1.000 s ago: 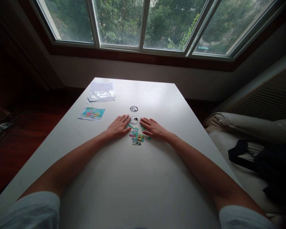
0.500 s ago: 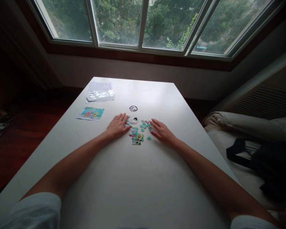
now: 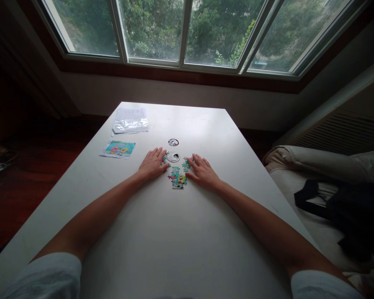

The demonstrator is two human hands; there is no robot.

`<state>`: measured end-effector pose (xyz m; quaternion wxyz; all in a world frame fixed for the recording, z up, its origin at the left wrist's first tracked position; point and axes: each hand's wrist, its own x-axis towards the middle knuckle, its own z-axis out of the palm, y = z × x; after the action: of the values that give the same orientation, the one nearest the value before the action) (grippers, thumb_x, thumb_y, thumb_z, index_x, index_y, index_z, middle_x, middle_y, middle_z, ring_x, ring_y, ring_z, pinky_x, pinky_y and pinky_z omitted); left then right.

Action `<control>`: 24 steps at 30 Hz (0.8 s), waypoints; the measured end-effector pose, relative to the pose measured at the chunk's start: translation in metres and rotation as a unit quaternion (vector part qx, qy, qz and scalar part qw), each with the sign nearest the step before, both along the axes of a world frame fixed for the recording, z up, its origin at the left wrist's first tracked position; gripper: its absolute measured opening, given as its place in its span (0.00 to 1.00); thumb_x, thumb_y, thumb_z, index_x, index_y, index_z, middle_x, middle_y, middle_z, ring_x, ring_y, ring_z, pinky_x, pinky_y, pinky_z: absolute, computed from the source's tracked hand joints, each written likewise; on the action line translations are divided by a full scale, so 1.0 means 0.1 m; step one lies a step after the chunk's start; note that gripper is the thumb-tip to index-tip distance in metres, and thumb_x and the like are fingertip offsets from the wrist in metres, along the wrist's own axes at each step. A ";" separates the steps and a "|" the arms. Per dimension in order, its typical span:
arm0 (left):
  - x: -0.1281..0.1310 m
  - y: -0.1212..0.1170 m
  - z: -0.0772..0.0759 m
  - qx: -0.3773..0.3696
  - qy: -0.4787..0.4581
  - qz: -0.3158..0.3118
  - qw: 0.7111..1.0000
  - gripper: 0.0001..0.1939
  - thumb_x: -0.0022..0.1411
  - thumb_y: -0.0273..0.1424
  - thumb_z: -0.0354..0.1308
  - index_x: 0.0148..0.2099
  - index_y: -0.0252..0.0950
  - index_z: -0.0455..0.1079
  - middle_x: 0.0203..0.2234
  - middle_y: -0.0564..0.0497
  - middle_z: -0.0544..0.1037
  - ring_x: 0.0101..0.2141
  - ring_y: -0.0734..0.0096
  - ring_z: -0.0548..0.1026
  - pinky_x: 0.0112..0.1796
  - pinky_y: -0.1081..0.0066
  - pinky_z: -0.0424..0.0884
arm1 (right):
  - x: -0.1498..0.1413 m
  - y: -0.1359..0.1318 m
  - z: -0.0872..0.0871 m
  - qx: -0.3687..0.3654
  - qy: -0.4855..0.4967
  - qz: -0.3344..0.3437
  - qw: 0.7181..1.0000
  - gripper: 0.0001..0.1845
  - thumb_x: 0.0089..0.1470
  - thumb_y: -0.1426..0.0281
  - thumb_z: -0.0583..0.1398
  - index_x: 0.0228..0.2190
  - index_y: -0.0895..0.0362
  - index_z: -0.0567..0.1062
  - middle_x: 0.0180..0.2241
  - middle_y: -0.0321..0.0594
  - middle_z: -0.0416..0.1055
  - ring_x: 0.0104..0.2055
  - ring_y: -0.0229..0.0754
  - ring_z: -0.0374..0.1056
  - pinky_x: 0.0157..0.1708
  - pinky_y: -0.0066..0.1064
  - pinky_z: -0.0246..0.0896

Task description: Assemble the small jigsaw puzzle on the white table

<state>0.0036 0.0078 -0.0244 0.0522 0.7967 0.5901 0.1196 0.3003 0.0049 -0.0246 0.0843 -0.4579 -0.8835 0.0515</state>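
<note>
A partly joined jigsaw puzzle point(image 3: 178, 178) with a yellow cartoon figure lies on the white table point(image 3: 162, 232) between my hands. My left hand point(image 3: 152, 163) rests flat with its fingers stretched out, at the left of the puzzle, beside a few loose pieces. On the right, my right hand point(image 3: 202, 171) is spread over loose green and pink puzzle pieces point(image 3: 186, 164), hiding some of them. Just beyond the puzzle is a round metal-rimmed table hole point(image 3: 173, 157), with a round dark-and-white disc point(image 3: 173, 142) behind it.
A colourful cartoon picture sheet point(image 3: 120, 149) lies left of my left hand. Farther back are papers under a clear plastic sleeve point(image 3: 131, 120). To the right of the table stands a pale sofa point(image 3: 286, 182) with a dark garment point(image 3: 355, 211) on it. A window point(image 3: 180, 33) spans the back wall.
My right hand moved right, uncovering the loose pieces, then came back left over them. My left hand stayed nearly in place. The view shifted slightly.
</note>
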 end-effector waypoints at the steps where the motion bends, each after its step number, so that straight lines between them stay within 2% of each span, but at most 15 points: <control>1: 0.00 0.00 0.00 -0.001 0.002 -0.002 1.000 0.37 0.69 0.51 0.48 0.74 0.42 0.50 0.72 0.47 0.52 0.71 0.53 0.49 0.69 0.52 0.46 | -0.01 0.03 0.00 0.000 -0.002 0.002 1.000 0.41 0.65 0.42 0.46 0.71 0.50 0.53 0.74 0.48 0.40 0.75 0.54 0.37 0.72 0.53 0.38; 9: 0.02 -0.06 0.06 -0.032 0.038 -0.012 0.999 0.39 0.70 0.54 0.43 0.75 0.42 0.48 0.74 0.48 0.46 0.73 0.55 0.43 0.70 0.53 0.41 | -0.01 0.33 0.00 -0.016 -0.026 -0.003 1.000 0.43 0.65 0.41 0.42 0.71 0.52 0.51 0.74 0.46 0.38 0.76 0.52 0.35 0.73 0.50 0.35; 15: 0.04 -0.10 0.07 -0.028 0.030 -0.012 0.999 0.40 0.69 0.56 0.43 0.75 0.42 0.49 0.74 0.48 0.47 0.72 0.54 0.43 0.70 0.52 0.41 | 0.01 0.41 -0.02 -0.012 -0.009 -0.008 1.000 0.43 0.66 0.42 0.44 0.71 0.54 0.51 0.74 0.46 0.40 0.76 0.52 0.36 0.73 0.50 0.36; 21: 0.00 -0.11 0.08 -0.007 -0.008 -0.029 1.000 0.38 0.69 0.54 0.47 0.73 0.40 0.53 0.72 0.45 0.53 0.71 0.51 0.49 0.69 0.50 0.45 | 0.03 0.41 -0.05 -0.006 0.011 -0.003 1.000 0.39 0.67 0.45 0.46 0.70 0.52 0.55 0.73 0.45 0.43 0.75 0.52 0.38 0.72 0.51 0.37; 24: -0.06 -0.08 0.08 0.020 -0.058 -0.048 0.997 0.33 0.71 0.48 0.48 0.71 0.40 0.57 0.69 0.45 0.60 0.68 0.55 0.57 0.68 0.53 0.53 | 0.04 0.41 -0.06 -0.001 0.026 0.002 1.000 0.37 0.67 0.48 0.48 0.70 0.52 0.55 0.73 0.46 0.45 0.75 0.53 0.40 0.72 0.53 0.40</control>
<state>-0.0028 -0.0005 -0.0159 0.0761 0.8166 0.5448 0.1747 0.3044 0.0464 -0.0308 0.1065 -0.4550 -0.8817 0.0648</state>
